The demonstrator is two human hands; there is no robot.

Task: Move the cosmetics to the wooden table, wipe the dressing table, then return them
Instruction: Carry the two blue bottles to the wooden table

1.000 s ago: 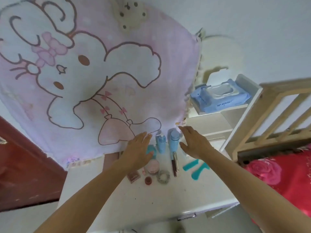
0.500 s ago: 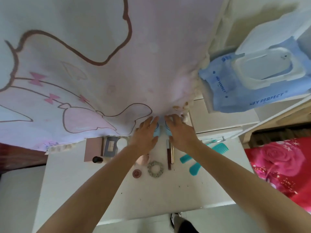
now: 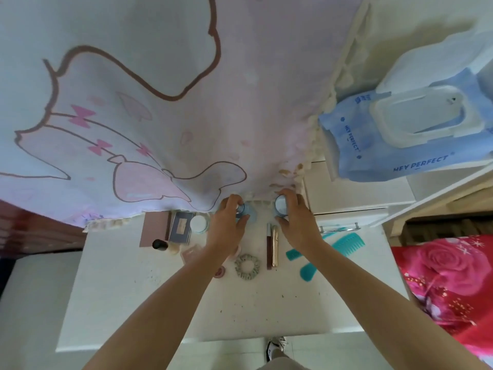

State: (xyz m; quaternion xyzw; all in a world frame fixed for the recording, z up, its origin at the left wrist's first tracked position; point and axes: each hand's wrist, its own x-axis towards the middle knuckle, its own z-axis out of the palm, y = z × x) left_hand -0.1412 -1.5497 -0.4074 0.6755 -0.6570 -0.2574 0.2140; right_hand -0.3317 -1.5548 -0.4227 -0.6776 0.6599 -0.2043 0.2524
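- Blue plastic or glass, hard and smooth: the two small bottles at the back of the desk point(image 3: 186, 303) stand upright, long axes vertical, caps toward me. I judge them light, rigid and a bit slippery, best gripped round the body just under the cap.
- My left hand point(image 3: 226, 228) curls its fingers around the left blue bottle point(image 3: 241, 209); my right hand point(image 3: 296, 222) wraps the right blue bottle point(image 3: 280, 205) the same way, thumb in front.
- Both bottles sit right under the hem of the pink cartoon cloth point(image 3: 160, 116), which hangs over their tops and could snag as they come up.
- Just in front of the right bottle lie two slim tubes point(image 3: 272, 245), long axes running toward me; a grey scrunchie point(image 3: 247, 266) lies beside them.
- Right of the tubes, teal combs point(image 3: 344, 243); left of the left bottle, a round white jar point(image 3: 198, 223) and flat compacts point(image 3: 181, 227).
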